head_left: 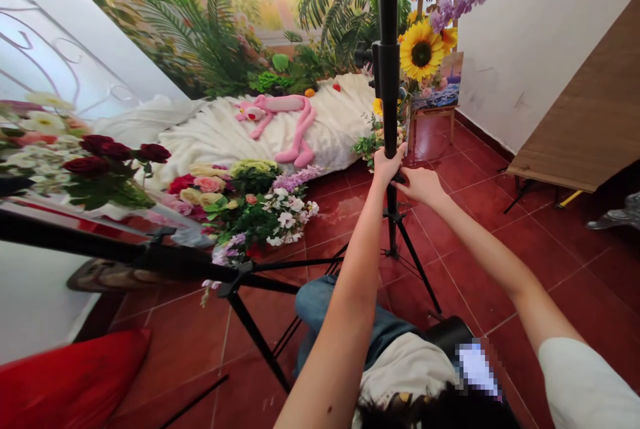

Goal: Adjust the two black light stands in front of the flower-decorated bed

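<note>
A black upright stand pole (388, 96) rises in front of me, with a clamp knob on its upper part and splayed tripod legs below. My left hand (388, 164) is wrapped round the pole beneath that clamp. Just to the right and slightly lower, my right hand (419, 184) has its fingers bent against the pole's lower joint, at a small black part mostly hidden by the fingers. Between the two hands there is only a small gap.
A second black stand (240, 276) slants across the left. Beyond lie a white-covered bed (340, 116) with a pink plush toy (295, 126), flower bunches (250, 202) and a sunflower (421, 50). A brown board (575, 102) leans right; a black seat edge (453, 332) is below.
</note>
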A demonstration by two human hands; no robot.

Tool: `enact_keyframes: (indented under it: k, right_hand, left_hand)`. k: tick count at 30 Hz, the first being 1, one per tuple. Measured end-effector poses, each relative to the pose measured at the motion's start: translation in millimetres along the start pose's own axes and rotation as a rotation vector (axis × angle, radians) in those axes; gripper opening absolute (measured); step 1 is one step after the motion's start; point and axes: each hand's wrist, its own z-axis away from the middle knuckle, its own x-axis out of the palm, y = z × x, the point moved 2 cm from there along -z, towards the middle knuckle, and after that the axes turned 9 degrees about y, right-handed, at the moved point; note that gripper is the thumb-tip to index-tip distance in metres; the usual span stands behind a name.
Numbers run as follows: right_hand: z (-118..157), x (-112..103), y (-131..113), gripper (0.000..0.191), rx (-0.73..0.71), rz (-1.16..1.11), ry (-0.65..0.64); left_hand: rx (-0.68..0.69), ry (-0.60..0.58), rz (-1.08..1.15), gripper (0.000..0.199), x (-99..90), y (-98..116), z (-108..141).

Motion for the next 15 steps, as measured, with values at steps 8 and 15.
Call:
enact_keyframes:
  k: [8,15]
  right_hand:
    - [-17.9,-11.9,-33.4,0.042,-0.028,0.208,-0.125]
    - [-33.5,-5.0,-7.8,0.043,-0.098,-0.060,-0.353]
  left_hand:
    - [0.027,-0.013,0.004,0.049,0.0,-9.0,-4.5]
    - [0.060,-0.008,0.015,0.048,-0.8,-12.8,-6.2]
